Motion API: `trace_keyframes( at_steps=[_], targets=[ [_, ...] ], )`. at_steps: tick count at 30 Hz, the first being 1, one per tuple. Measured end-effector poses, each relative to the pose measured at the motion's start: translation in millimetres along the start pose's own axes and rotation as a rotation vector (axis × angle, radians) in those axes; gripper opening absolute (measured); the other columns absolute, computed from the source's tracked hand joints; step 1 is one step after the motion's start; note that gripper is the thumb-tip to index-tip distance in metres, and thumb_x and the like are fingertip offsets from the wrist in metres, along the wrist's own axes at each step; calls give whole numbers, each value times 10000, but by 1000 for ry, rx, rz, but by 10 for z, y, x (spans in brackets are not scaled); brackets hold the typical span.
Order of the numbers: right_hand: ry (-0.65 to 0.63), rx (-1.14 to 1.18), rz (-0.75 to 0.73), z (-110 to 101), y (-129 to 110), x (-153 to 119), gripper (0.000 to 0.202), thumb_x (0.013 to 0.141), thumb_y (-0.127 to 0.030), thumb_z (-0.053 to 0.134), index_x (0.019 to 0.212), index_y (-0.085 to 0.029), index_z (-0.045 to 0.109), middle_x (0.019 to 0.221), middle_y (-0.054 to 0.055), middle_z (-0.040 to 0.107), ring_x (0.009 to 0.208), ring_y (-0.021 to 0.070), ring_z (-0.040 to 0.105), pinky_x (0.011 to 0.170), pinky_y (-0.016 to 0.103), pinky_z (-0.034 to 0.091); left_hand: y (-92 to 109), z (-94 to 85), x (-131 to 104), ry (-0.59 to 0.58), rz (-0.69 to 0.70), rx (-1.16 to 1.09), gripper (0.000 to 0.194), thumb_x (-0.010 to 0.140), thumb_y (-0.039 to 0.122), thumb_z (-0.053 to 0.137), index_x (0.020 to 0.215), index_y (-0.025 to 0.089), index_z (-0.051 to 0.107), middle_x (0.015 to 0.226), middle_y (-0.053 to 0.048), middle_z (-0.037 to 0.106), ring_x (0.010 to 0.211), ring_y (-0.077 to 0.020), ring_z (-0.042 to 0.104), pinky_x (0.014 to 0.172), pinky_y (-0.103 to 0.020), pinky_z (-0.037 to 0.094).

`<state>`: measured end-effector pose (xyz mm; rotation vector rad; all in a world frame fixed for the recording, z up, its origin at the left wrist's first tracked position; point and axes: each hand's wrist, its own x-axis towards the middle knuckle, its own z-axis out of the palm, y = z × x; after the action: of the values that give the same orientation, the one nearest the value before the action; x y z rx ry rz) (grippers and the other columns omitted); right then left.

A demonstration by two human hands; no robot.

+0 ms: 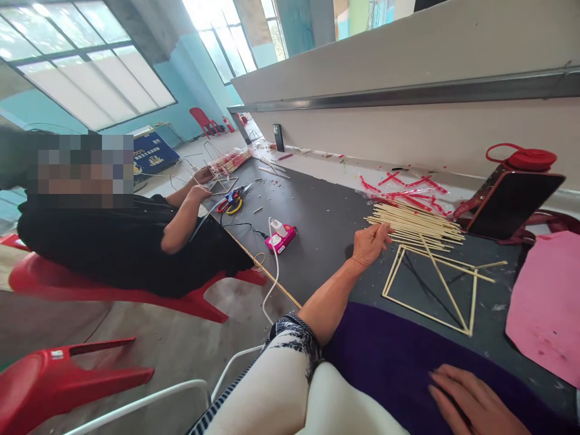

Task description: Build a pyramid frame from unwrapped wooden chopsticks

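My left hand (371,243) is at the near left edge of a pile of thin pale sticks (419,225), its fingers curled together; what they hold, if anything, is too small to make out. Just right of it, a frame of joined sticks (426,314) lies on the dark table (312,205), with one stick slanting across it and others sticking out at its right corner. My right hand (471,399) rests at the lower right over the dark purple cloth (389,350), fingers extended and nothing visible in them.
Red plastic strips (408,190) lie behind the pile. A phone (514,205) leans by a red-lidded bottle (530,158); pink material (548,308) is at right. A pink power strip (281,239) and pliers (232,200) lie leftward, near a seated person (113,241) handling sticks.
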<state>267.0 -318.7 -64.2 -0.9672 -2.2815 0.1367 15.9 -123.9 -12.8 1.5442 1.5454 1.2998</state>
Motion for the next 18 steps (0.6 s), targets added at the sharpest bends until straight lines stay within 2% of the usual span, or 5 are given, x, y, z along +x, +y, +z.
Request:
trace_keyframes(
  at_steps=[5, 10, 18],
  targets=[
    [-51, 42, 162, -49, -138, 21, 209, 901, -361, 522, 958, -233, 676, 964, 43, 675, 880, 176, 648, 797, 297, 516, -35, 30, 33, 16, -14, -58, 485, 899, 521, 367, 827, 169, 693, 638, 4, 659, 445, -58, 538, 522, -182, 432],
    [-120, 89, 245, -122, -233, 143, 140, 883, -244, 550, 946, -218, 672, 971, 62, 656, 897, 178, 631, 788, 317, 525, -134, 15, 113, 60, -29, -127, 479, 888, 533, 388, 827, 165, 688, 597, 16, 631, 431, -60, 531, 524, -189, 427],
    [-112, 82, 261, -147, -252, 163, 119, 866, -222, 575, 936, -214, 671, 970, 66, 650, 890, 175, 626, 779, 323, 526, -201, 60, 112, -59, -55, -40, 407, 878, 487, 426, 806, 171, 671, 589, 20, 624, 428, -62, 536, 515, -185, 416]
  ],
)
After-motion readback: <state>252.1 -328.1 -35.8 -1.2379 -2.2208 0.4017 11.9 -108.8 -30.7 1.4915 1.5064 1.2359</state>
